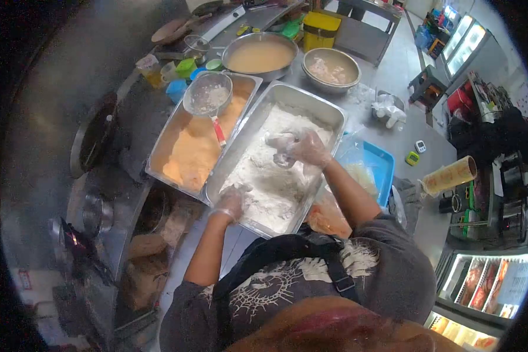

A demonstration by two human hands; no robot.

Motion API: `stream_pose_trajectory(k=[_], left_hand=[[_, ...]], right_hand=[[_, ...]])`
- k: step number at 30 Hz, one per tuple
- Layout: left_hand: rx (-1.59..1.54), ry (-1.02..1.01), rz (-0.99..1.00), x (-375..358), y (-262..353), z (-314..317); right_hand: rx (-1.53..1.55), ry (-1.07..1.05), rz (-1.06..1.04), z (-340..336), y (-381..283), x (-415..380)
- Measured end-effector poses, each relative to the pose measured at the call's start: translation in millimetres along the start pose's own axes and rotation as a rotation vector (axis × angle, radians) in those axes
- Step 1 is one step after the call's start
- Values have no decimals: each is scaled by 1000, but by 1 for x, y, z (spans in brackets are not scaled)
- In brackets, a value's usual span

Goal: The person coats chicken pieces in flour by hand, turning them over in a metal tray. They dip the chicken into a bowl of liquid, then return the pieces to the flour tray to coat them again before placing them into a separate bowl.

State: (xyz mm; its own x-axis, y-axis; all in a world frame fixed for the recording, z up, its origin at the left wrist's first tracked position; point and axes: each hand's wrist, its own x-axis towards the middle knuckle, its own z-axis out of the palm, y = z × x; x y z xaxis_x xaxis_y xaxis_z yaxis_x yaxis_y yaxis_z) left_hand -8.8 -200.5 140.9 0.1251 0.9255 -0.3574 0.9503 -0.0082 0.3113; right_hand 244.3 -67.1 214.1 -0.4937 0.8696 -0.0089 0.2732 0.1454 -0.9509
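A deep metal tray (338, 111) of white flour (264, 170) lies in front of me. My right hand (310, 149), in a clear plastic glove, is over the flour in the middle of the tray. Its fingers are bent round something pale and floured that I cannot make out. At the tray's near left side, my left hand (231, 203), gloved too, rests at the flour with its fingers stretched out and partly dusted over. Nothing shows in it.
Left of it stands a tray of orange-tinted powder (182, 149) with a red-handled sieve (207, 94) on top. Behind are a wide bowl of cloudy liquid (261, 56) and a bowl with pale pieces (331, 70). A blue tray (378, 170) sits right.
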Motion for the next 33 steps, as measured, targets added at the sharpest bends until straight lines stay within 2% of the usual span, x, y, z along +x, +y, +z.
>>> stream_pose_trajectory(k=[1, 4, 6, 7, 8, 10, 11, 15, 17, 19, 22, 23, 25, 28, 30, 31, 33], left_hand=[[15, -5, -6, -4, -2, 5], [35, 10, -8, -9, 5, 1], [30, 95, -29, -7, 1, 16], [33, 164, -50, -2, -18, 42], [38, 235, -69, -2, -30, 58], [93, 301, -26, -5, -34, 63], [124, 340, -2, -2, -34, 63], [138, 306, -123, -1, -25, 58], [70, 203, -94, 1, -46, 70], [46, 94, -101, 0, -51, 74], [107, 119, -17, -3, -59, 79], [96, 107, -30, -1, -51, 68], [68, 75, -61, -3, -24, 43], [17, 139, -253, -4, -38, 69], [65, 171, -176, -6, -53, 83], [87, 193, -136, -6, -57, 86], [132, 104, -170, -4, -56, 83]], right_hand=[[-248, -28, -85, -2, 5, 7], [-204, -55, 213, -30, -2, 23], [-408, 225, -175, -66, 116, 96], [-423, 315, -139, -92, 65, 92], [-90, 330, -75, -111, 60, 102], [-148, 448, -125, -171, 93, 152], [-539, 550, -249, -204, 126, 192], [-971, 639, 53, -278, 178, 293], [-974, 666, 197, -295, 195, 315], [-788, 701, 362, -309, 197, 318], [-1037, 578, 370, -311, 208, 315], [-978, 678, 355, -317, 228, 329], [-744, 780, 306, -296, 198, 309], [12, 783, 312, -293, 176, 293], [-569, 814, 64, -313, 195, 303], [-500, 844, -43, -326, 226, 325], [-468, 784, -125, -326, 224, 325]])
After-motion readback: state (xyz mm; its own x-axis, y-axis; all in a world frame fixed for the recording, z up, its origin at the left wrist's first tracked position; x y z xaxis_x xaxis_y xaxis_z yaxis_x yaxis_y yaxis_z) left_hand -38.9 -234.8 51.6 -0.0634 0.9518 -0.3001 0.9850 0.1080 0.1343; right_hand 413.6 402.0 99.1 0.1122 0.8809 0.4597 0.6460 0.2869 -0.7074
